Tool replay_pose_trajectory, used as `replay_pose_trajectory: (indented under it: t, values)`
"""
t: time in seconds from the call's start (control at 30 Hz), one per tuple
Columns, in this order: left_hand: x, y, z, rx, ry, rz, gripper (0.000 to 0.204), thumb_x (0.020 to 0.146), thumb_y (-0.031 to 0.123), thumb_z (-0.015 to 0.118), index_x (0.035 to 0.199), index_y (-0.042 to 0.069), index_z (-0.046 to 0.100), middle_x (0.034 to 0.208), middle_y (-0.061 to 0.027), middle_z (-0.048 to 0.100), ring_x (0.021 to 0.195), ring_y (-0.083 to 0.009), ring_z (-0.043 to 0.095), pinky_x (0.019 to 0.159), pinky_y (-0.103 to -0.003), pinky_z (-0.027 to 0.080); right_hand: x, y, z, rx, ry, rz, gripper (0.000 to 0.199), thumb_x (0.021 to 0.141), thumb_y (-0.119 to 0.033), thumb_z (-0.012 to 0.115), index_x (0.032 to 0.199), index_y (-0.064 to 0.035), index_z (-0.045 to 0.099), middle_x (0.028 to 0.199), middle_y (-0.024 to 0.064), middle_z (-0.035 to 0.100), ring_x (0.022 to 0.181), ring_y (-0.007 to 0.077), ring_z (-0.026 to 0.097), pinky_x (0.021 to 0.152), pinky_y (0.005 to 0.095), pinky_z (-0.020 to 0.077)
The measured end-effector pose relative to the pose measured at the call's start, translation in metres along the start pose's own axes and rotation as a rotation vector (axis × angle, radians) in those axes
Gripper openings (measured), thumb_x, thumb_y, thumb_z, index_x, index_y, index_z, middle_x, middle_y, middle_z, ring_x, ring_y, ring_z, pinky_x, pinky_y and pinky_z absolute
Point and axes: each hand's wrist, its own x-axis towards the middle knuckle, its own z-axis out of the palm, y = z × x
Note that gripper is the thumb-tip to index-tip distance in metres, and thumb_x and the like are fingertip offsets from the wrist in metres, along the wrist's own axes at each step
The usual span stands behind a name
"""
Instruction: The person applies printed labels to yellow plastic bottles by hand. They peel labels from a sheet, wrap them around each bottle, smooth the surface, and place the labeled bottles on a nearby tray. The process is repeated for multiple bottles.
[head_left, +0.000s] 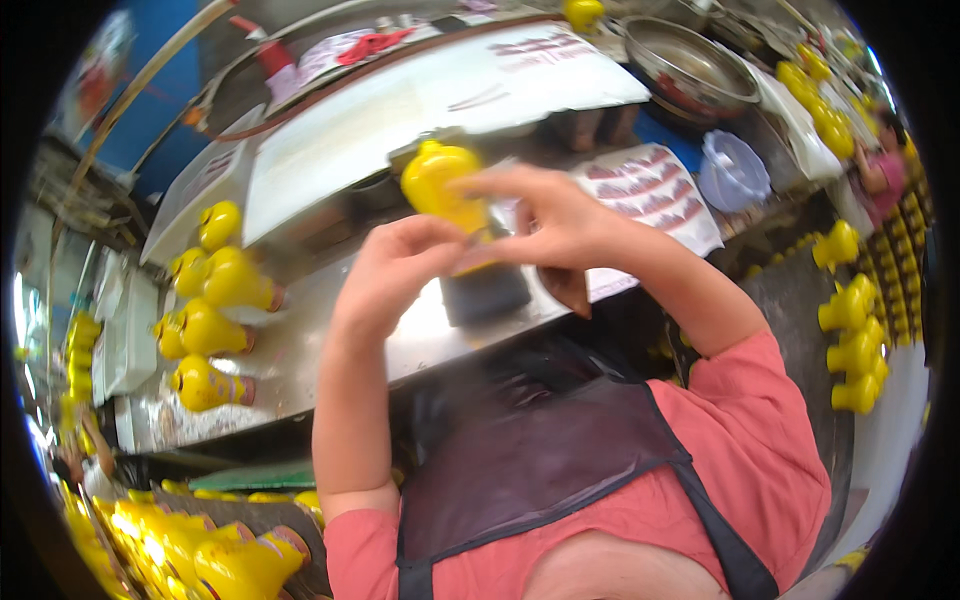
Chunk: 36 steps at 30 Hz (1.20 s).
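Note:
A glossy yellow bottle-shaped piece [432, 178] stands on a dark block-like stand [487, 295] at the bench's middle. My left hand [400, 262] is in front of it, thumb and fingers pinched together. From the right, my right hand [560, 215] reaches across, its upper fingers stretched over the yellow piece and its lower fingertips meeting those of my left. Motion blurs the fingertips, and whatever lies between them is too small to make out. Beside my right forearm lies a white sheet with rows of dark red printed pieces [655, 200]. A brown object [567, 290] hangs below my right hand.
Several yellow pieces [232, 277] stand at the left of the metal bench [400, 335]. A white board [370, 140] spans the back. A pale plastic basket [733, 170] and a wide metal basin [690, 68] are at the right. More yellow pieces [855, 345] line the far right; a person [885, 170] is there.

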Motion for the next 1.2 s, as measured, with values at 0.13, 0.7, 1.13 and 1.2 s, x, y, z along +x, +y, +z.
replay_pose_trajectory:
  t: [0.13,0.7,1.13,1.2]
  values:
    - [0.004,-0.009,0.001,0.161,0.010,-0.047,0.017,0.089,0.008,0.071,0.103,-0.001,0.075,0.089,-0.0014,0.072,0.078,-0.0055,0.061,0.071,-0.022,0.048,-0.018,0.019,0.031,0.371,-0.003,0.305,0.027,0.084,-0.021,0.075,0.103,-0.0014,0.076,0.090,0.0119,0.075,0.084,0.0135,0.071,0.079,0.0282,0.0548]
    - [0.013,-0.031,-0.017,-0.031,-0.110,-0.186,0.008,0.088,0.012,0.065,0.091,0.005,0.068,0.086,0.0030,0.065,0.082,-0.0065,0.057,0.076,-0.022,0.045,-0.038,0.037,0.027,-0.567,-0.017,-0.146,0.009,0.079,-0.013,0.066,0.080,-0.0067,0.060,0.077,0.0106,0.057,0.065,0.0281,0.064,0.053,0.0387,0.0511]
    - [0.104,-0.015,-0.085,0.136,0.161,-0.111,0.014,0.091,0.014,0.070,0.090,0.000,0.068,0.081,0.0027,0.064,0.073,-0.0042,0.054,0.068,-0.021,0.045,0.079,0.096,-0.005,-0.883,0.182,-0.393,0.034,0.073,-0.007,0.070,0.107,-0.0106,0.073,0.070,0.0026,0.051,0.056,0.0188,0.057,0.049,0.0329,0.0463]
    - [0.123,-0.016,-0.102,0.152,0.128,-0.121,0.015,0.091,0.014,0.071,0.088,-0.001,0.068,0.078,0.0038,0.063,0.072,-0.0037,0.052,0.066,-0.021,0.044,0.102,0.114,-0.011,-0.912,0.098,-0.438,0.038,0.072,-0.005,0.070,0.110,-0.0092,0.074,0.075,0.0023,0.056,0.057,0.0183,0.057,0.050,0.0318,0.0464]
